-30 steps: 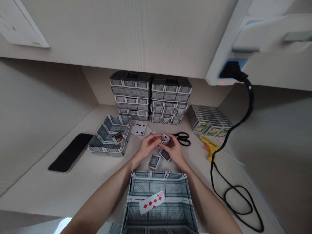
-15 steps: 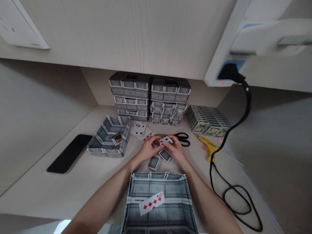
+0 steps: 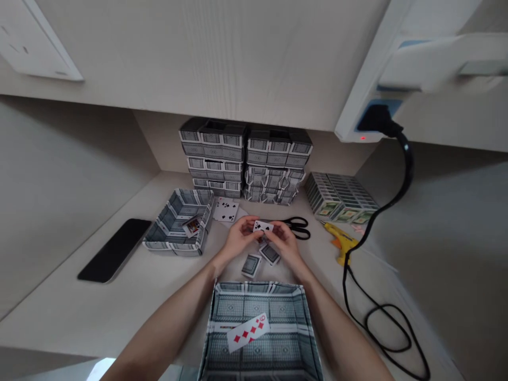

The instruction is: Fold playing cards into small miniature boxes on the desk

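Observation:
Between my left hand (image 3: 242,235) and my right hand (image 3: 284,241) is a white playing card (image 3: 262,226) with black spade pips, its ends pinched by both sets of fingers. Just below the hands lie a small folded card piece (image 3: 251,265) and another folded card piece (image 3: 270,254), patterned backs up. Closest to me stands an open box made of playing cards (image 3: 257,304), and a strip cut from a nine of diamonds (image 3: 248,332) rests inside it. Behind my right hand, black-handled scissors (image 3: 298,227) lie partly hidden.
A second card box (image 3: 178,245) and a black phone (image 3: 115,250) are at left. Loose cards (image 3: 226,210) lie beyond my left hand. Stacked card boxes (image 3: 216,151) stand at the back. On the right are card packs (image 3: 342,197), a yellow glue gun (image 3: 342,242) and a black cable (image 3: 381,312).
The card in my hands has levelled and shifted slightly left, with its face now toward me. Both hands have come into a more even grip at its ends.

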Available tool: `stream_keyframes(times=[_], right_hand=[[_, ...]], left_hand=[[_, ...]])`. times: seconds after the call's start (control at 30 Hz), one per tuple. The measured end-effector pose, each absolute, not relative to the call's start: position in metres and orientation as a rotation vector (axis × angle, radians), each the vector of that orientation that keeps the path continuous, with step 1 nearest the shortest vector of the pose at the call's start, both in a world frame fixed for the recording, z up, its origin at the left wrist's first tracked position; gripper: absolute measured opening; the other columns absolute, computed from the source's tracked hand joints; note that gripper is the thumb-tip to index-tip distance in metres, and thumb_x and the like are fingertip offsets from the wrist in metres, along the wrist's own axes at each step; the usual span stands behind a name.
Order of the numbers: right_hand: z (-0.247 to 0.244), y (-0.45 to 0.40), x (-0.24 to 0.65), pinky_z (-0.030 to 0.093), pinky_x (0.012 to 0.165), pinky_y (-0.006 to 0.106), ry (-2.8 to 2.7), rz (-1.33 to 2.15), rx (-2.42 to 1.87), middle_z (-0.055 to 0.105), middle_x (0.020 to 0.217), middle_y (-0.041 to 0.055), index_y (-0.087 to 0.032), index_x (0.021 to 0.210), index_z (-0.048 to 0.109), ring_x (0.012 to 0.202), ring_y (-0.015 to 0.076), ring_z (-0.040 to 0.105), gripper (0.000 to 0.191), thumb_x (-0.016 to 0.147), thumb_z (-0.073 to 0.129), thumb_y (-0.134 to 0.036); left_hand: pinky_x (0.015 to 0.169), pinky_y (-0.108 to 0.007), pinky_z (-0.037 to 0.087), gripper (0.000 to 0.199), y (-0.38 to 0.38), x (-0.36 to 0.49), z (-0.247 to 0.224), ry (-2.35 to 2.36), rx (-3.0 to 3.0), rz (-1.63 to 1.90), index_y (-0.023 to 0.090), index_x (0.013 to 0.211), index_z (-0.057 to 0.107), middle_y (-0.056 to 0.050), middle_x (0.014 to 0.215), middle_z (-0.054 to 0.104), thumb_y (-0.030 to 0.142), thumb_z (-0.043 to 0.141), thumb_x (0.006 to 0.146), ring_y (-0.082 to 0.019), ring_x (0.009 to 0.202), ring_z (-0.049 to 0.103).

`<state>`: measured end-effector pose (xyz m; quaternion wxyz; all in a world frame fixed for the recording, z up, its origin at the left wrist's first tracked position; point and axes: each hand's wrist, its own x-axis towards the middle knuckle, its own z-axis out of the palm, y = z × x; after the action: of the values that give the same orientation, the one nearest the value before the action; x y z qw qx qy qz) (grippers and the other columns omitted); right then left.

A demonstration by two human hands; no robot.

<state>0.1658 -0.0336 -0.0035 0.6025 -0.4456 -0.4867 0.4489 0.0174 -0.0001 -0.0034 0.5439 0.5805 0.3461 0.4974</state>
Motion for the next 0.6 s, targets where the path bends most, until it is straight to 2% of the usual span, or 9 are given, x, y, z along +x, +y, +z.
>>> stream_keyframes(times=[0.17,0.3,0.5,0.6], right_hand=[[-0.0070,-0.0327,0.1657,0.045,0.063,0.025,-1.144,1.080,-1.086,0.063,0.075,0.0015,-0.019,0.083,0.060,0.067,0.0140,0.057,0.028,0.062,0.069,-0.034],[-0.0092,-0.0336,0.1650,0.045,0.057,0.025,-1.167,1.123,-1.125,0.063,0.069,0.0010,-0.018,0.077,0.061,0.061,0.0138,0.057,0.025,0.062,0.069,-0.037],[-0.0107,-0.0340,0.1643,0.046,0.049,0.025,-1.121,1.262,-1.102,0.062,0.065,-0.0005,-0.019,0.075,0.059,0.053,0.0130,0.055,0.028,0.060,0.069,-0.040],[-0.0113,-0.0336,0.1645,0.047,0.049,0.024,-1.118,1.293,-1.092,0.063,0.065,-0.0009,-0.019,0.075,0.058,0.052,0.0120,0.055,0.028,0.060,0.070,-0.039]], left_hand=[[0.064,-0.024,0.047,0.040,0.0003,0.0166,0.0037,0.838,1.223,1.167,0.013,0.096,0.059,-0.006,0.084,0.064,0.026,0.072,0.060,-0.015,0.076,0.059],[0.068,-0.025,0.046,0.034,-0.0009,0.0177,0.0050,0.853,1.178,1.157,0.012,0.090,0.063,-0.007,0.085,0.066,0.026,0.071,0.060,-0.015,0.076,0.060],[0.063,-0.023,0.045,0.041,0.0009,0.0199,0.0013,0.887,1.182,1.135,0.013,0.098,0.062,-0.001,0.069,0.066,0.026,0.070,0.061,-0.012,0.063,0.059],[0.068,-0.026,0.046,0.035,0.0021,0.0199,0.0003,0.894,1.265,1.076,0.012,0.095,0.065,-0.005,0.078,0.068,0.029,0.067,0.065,-0.015,0.070,0.061]])
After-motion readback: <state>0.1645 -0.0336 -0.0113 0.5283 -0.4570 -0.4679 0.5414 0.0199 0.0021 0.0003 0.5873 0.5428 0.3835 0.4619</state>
